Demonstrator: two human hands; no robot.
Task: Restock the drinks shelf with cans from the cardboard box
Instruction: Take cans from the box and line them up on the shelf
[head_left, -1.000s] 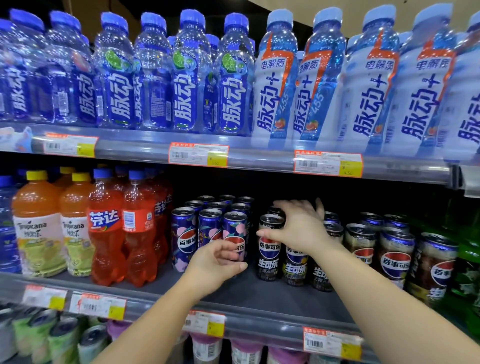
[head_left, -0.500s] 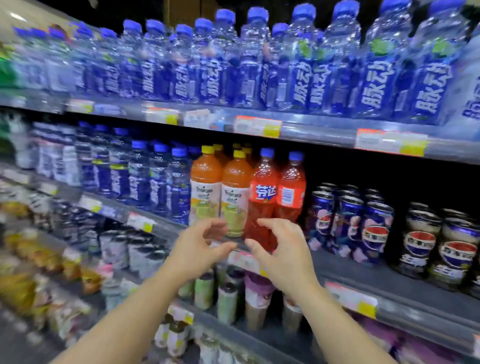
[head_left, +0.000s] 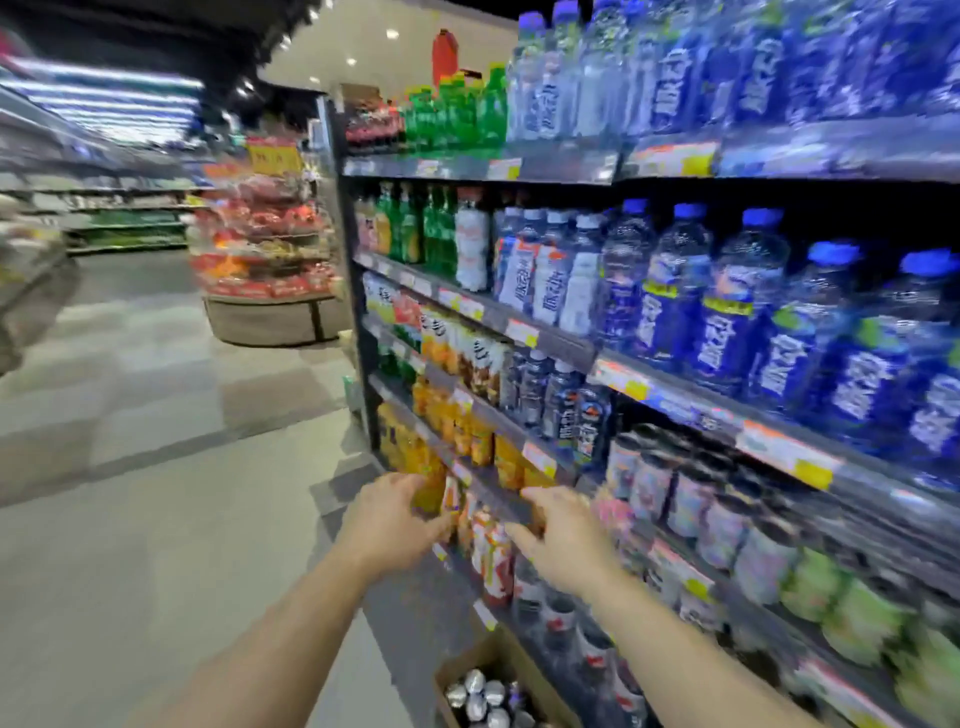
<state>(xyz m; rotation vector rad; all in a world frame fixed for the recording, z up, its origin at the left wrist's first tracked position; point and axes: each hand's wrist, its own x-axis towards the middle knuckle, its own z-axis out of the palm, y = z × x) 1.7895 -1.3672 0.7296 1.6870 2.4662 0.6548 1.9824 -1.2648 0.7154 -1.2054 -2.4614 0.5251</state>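
Silver-topped cans (head_left: 480, 696) sit in the brown cardboard box (head_left: 506, 656) at 6 o'clock, so plenty's left. Left hand (head_left: 387, 522) and right hand (head_left: 563, 540) both empty, fingers loosely spread, by the dark metal drinks shelf (head_left: 691, 405).

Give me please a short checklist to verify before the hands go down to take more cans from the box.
1. Left hand free: ok, fingers relaxed, holding nothing.
2. Right hand free: ok, fingers spread, holding nothing.
3. Cardboard box open and below the hands: ok, at the foot of the shelves.
4. Cans left in the box: ok, several silver tops show.
5. Floor beside the box free of obstacles: ok in the part visible.
6. Space on the target shelf: cannot tell, the view has turned away and is blurred.
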